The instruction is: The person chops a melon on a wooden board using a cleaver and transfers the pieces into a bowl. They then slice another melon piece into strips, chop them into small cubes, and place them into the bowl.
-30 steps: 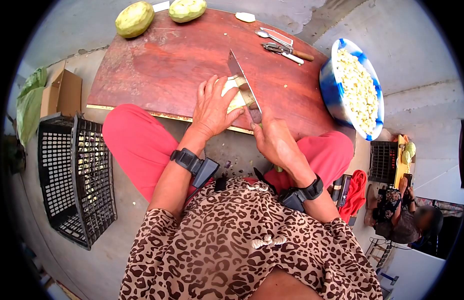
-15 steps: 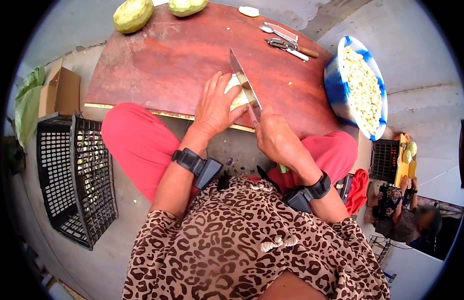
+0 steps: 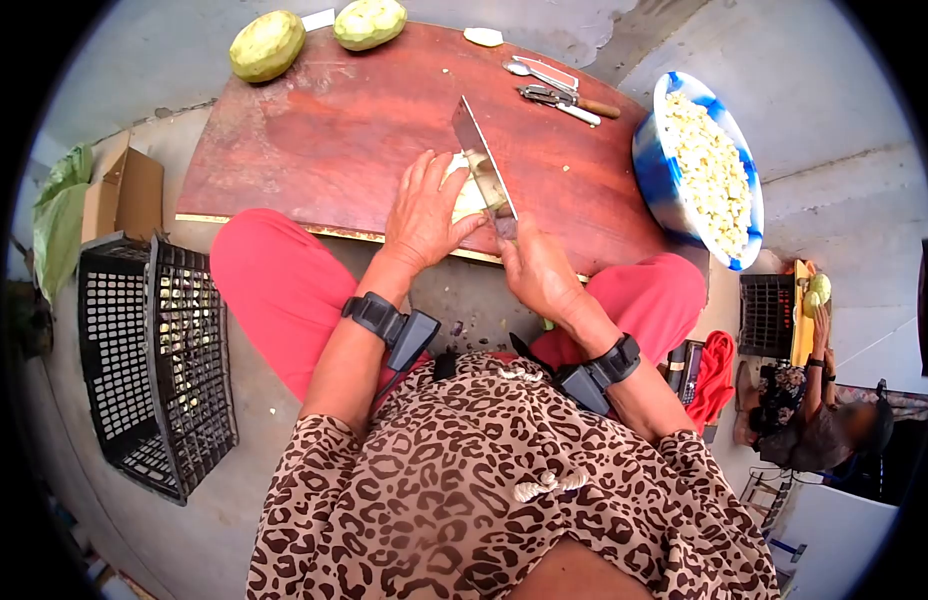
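Observation:
My right hand (image 3: 542, 265) is closed round the handle of a broad-bladed knife (image 3: 486, 160), whose blade points away from me over the red table (image 3: 314, 130). Against the blade's left side lies a pale vegetable piece (image 3: 468, 196) near the table's front edge. My left hand (image 3: 421, 215) holds that piece down, fingers over its left side and thumb near the blade. The piece is partly hidden by the fingers and the knife.
Two peeled pale green vegetables (image 3: 268, 46) sit at the far left. Tools (image 3: 564, 97) lie far right, beside a blue-white basin (image 3: 652, 175) of chopped pieces. A black crate (image 3: 189, 370) stands left on the floor. Another person (image 3: 814, 430) works at right.
The knife blade now shows more of its broad face, and my right hand has shifted slightly left. The other person's arm has reached towards the green vegetable there.

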Demonstrator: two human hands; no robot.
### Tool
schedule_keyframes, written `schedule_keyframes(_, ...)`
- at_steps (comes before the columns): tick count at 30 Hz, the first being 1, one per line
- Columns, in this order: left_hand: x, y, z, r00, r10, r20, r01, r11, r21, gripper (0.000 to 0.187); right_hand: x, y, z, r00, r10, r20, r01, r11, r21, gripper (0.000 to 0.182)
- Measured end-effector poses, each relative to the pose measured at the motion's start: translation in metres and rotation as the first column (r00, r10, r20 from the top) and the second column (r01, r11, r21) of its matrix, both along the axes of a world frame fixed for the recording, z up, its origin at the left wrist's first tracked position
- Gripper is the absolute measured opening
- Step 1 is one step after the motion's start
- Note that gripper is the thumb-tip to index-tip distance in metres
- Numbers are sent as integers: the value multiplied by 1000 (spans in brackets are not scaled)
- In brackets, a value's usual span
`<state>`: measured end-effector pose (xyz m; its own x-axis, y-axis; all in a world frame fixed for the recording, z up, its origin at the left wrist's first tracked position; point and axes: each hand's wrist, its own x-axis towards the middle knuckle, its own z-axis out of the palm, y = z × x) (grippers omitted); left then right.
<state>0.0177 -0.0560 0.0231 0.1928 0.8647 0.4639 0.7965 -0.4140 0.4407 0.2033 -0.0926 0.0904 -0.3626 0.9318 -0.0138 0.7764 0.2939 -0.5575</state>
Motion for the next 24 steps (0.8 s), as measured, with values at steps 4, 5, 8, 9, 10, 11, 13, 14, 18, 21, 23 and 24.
schedule_keyframes(4,-1,1,-3,999,10,34,-10,1000,8,73,-4,-5,17,1000,-19,-5,19,999,-30,21)
schedule_keyframes(5,0,1,-3,999,8,43,-9,1000,7,75,-6,-7,25,1000,-14,15,15,999,-41,21)
schedule_keyframes(8,-1,1,-2,998,-4,55,3,1000,5,74,-8,-10,29,1000,-2,26,3,998,-61,21)
schedule_keyframes(9,-1,0,-1,999,-8,53,7,1000,10,73,-9,-11,29,1000,3,21,-2,998,-67,21)
schedule_keyframes(10,0,0,-1,999,-12,52,11,1000,13,71,-10,-11,30,999,0,39,3,997,-76,21)
schedule_keyframes(11,0,0,-1,999,-17,50,17,1000,18,70,-11,-11,33,998,-4,58,9,996,-84,21)
schedule_keyframes(13,-1,-1,-1,999,-30,45,29,999,21,68,-13,-12,37,997,-6,76,12,996,-89,20)
schedule_keyframes(14,-1,0,-1,998,-37,43,36,999,22,66,-13,-12,39,997,-2,77,9,996,-86,20)
schedule_keyframes(18,-3,-1,1,996,-68,57,68,998,3,65,-9,-10,35,998,43,42,-41,999,-28,19)
schedule_keyframes(21,-6,-1,2,996,-80,42,81,997,-21,68,-14,-8,46,997,36,72,-31,997,-69,15)
schedule_keyframes(23,-6,-1,3,995,-86,56,88,996,-29,66,-15,-6,43,995,64,74,-59,996,-67,14)
schedule_keyframes(24,-6,-1,3,995,-85,59,87,996,-34,65,-14,-5,42,994,76,76,-71,995,-65,13)
